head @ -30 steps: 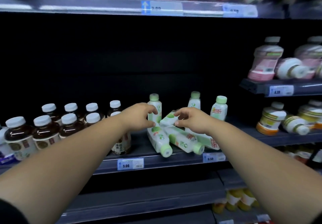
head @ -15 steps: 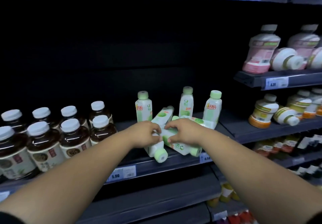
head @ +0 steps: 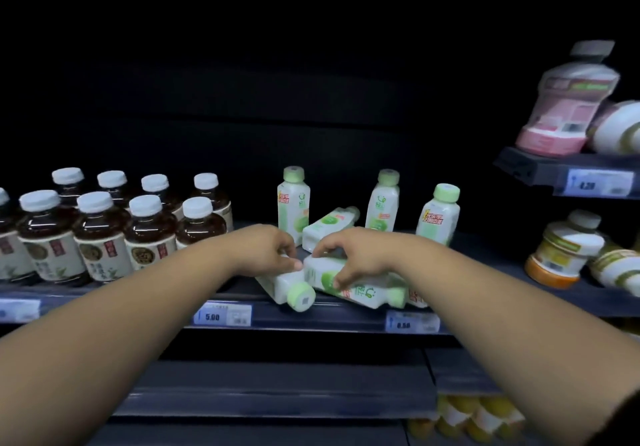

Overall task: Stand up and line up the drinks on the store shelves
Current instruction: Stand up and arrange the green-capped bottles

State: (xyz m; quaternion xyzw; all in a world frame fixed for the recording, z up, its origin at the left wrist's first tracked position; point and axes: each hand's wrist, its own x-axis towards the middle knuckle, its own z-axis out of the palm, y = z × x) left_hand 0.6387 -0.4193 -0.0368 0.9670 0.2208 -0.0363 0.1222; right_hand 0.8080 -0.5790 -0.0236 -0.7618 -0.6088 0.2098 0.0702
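Fallen bottles [head: 367,293] lie flat, caps facing forward.

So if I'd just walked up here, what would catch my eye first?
Probably the jumble in the middle of the shelf: the left hand grips the left fallen bottle and the right hand grips the right fallen bottle, both white with green caps. Left of them, brown bottles stand in tidy rows, and three upright bottles stand behind the hands.
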